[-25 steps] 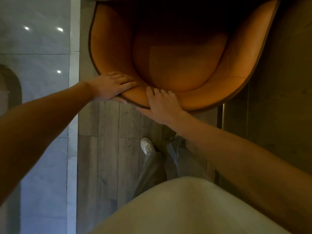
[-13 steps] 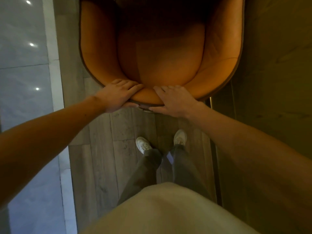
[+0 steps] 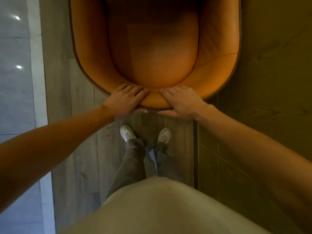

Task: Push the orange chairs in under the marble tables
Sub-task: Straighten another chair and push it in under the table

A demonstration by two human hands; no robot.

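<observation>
**Both hands clamped on chair backrest rim**

Orange chair [image 3: 162,65]: tub-style shell, smooth orange leather-look upholstery, rounded seat pad inside, dark piping along the outer edge. Seen from straight above and behind. Front of the seat runs into deep shadow at the top of frame; can't tell what's over it, no desk surface identifiable.

Left hand [image 3: 125,100]: grip closed on the backrest rim, fingers [image 3: 135,89] draped over the top onto the inner face, thumb under the outer edge.

Right hand [image 3: 181,102]: same hold, just beside the left, a short bare stretch of rim between them. Both arms extended.

Chair stands on grey wood-plank floor [image 3: 81,149], between a pale glossy tiled strip [image 3: 15,81] on the left and a dark wood-grain panel [image 3: 270,81] on the right. White sneakers [image 3: 127,132] planted side by side right behind the backrest.
</observation>
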